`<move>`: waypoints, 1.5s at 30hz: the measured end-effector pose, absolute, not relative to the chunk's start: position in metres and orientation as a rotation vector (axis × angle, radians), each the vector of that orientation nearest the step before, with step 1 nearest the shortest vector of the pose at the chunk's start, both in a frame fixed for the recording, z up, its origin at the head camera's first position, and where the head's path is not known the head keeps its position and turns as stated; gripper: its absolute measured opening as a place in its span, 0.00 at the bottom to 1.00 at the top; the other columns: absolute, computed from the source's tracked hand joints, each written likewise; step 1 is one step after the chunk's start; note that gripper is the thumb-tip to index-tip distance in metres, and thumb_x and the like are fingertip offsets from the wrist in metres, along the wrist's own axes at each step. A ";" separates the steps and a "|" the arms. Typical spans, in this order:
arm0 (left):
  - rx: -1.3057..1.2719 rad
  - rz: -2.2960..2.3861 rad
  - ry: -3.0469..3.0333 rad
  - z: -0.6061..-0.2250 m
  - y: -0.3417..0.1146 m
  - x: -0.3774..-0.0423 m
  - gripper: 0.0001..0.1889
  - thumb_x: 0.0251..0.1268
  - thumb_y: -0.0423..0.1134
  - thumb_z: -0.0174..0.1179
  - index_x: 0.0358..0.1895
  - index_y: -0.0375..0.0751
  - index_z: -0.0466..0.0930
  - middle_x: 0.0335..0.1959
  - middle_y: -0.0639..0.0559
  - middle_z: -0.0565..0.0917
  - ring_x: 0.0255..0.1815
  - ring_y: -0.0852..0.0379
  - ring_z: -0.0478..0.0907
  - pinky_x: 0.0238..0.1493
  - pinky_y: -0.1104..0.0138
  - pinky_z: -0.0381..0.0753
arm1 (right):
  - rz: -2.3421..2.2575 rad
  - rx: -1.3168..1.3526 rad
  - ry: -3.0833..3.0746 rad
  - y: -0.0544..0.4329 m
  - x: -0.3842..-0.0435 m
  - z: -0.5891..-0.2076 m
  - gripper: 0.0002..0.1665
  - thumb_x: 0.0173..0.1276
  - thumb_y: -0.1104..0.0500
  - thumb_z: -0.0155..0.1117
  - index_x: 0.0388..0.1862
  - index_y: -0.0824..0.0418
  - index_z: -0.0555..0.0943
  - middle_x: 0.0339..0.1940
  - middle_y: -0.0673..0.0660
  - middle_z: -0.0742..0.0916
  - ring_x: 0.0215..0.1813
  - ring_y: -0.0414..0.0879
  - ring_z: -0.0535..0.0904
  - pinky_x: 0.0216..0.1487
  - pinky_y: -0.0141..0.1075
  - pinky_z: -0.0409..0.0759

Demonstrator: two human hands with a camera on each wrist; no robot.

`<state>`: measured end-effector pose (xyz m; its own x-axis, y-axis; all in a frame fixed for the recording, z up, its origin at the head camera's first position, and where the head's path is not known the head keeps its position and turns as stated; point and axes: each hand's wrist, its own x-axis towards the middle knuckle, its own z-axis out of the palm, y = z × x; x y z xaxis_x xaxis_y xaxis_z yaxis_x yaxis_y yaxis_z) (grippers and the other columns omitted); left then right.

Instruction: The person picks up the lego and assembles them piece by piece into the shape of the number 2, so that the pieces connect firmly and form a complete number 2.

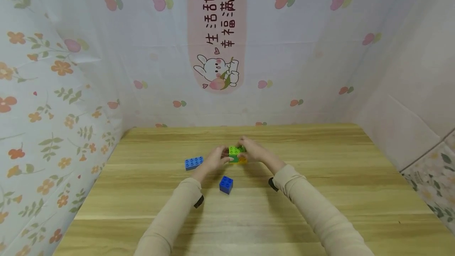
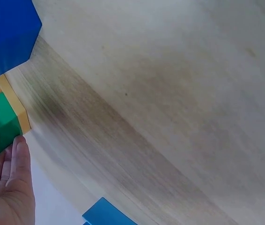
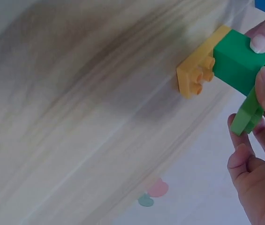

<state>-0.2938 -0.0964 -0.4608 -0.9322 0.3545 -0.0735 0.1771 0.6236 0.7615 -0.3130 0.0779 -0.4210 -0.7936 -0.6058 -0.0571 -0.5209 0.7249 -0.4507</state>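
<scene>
Both hands meet around a small stack of toy building bricks near the back of the table. At its base lies a flat orange-yellow brick (image 3: 198, 61) with several studs showing. A dark green brick (image 3: 240, 61) sits on one end of it. Over the green one is a flat light green brick (image 3: 247, 112), reaching out past its side. My left hand (image 1: 215, 159) pinches the dark green brick between thumb and fingers. With thumb and fingers, my right hand (image 1: 253, 150) holds the overhanging part of the light green brick. Whether the light green brick is fully seated cannot be told.
A square blue brick (image 1: 226, 185) stands on the wooden table (image 1: 234, 224), nearer to me than the stack. Left of the left hand lies a longer blue brick (image 1: 193, 163). Patterned cloth (image 1: 284, 58) hangs behind the table and along its sides.
</scene>
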 end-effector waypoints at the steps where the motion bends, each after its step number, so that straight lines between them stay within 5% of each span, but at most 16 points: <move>1: 0.438 1.205 2.627 -0.461 -0.096 -0.293 0.20 0.64 0.34 0.54 0.57 0.29 0.67 0.52 0.38 0.76 0.54 0.46 0.75 0.56 0.60 0.77 | -0.615 -0.902 2.731 0.077 -0.313 -0.420 0.18 0.61 0.63 0.62 0.49 0.69 0.75 0.50 0.63 0.76 0.50 0.54 0.76 0.53 0.43 0.77; 12: 0.478 1.185 2.618 -0.462 -0.101 -0.292 0.25 0.65 0.35 0.54 0.62 0.32 0.59 0.54 0.36 0.73 0.56 0.44 0.73 0.56 0.57 0.76 | -0.558 -0.895 2.758 0.069 -0.308 -0.422 0.19 0.60 0.62 0.63 0.49 0.69 0.75 0.46 0.61 0.77 0.47 0.51 0.76 0.50 0.41 0.78; 19: 0.492 1.189 2.625 -0.459 -0.097 -0.294 0.20 0.66 0.40 0.52 0.58 0.35 0.66 0.52 0.41 0.76 0.55 0.46 0.74 0.53 0.59 0.78 | -0.566 -0.884 2.754 0.071 -0.309 -0.430 0.20 0.62 0.62 0.62 0.51 0.70 0.75 0.48 0.62 0.77 0.48 0.52 0.76 0.49 0.41 0.78; 27: 0.408 1.103 2.653 -0.440 -0.089 -0.303 0.23 0.65 0.40 0.54 0.60 0.34 0.66 0.53 0.40 0.76 0.55 0.46 0.74 0.53 0.59 0.78 | -0.742 -0.822 3.012 0.079 -0.291 -0.438 0.39 0.58 0.59 0.66 0.65 0.67 0.61 0.56 0.66 0.73 0.58 0.59 0.70 0.60 0.51 0.70; 35: 0.401 1.065 2.669 -0.440 -0.093 -0.303 0.21 0.64 0.40 0.55 0.58 0.35 0.68 0.52 0.41 0.77 0.55 0.47 0.74 0.54 0.59 0.77 | -0.965 -0.954 2.978 0.078 -0.261 -0.449 0.29 0.60 0.59 0.64 0.57 0.70 0.69 0.50 0.64 0.75 0.53 0.55 0.71 0.55 0.48 0.73; 45: 0.405 1.111 2.667 -0.441 -0.092 -0.298 0.22 0.65 0.39 0.54 0.59 0.33 0.67 0.54 0.39 0.76 0.57 0.45 0.73 0.56 0.57 0.76 | -1.061 -0.922 2.806 0.074 -0.239 -0.454 0.26 0.65 0.57 0.59 0.59 0.68 0.69 0.55 0.65 0.73 0.57 0.58 0.71 0.57 0.50 0.74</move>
<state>-0.2982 -0.0922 -0.4405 -0.9369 0.3354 -0.0989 0.1660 0.6755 0.7185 -0.2392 0.0740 -0.4539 -0.8275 -0.5265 0.1953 -0.5240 0.5989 -0.6056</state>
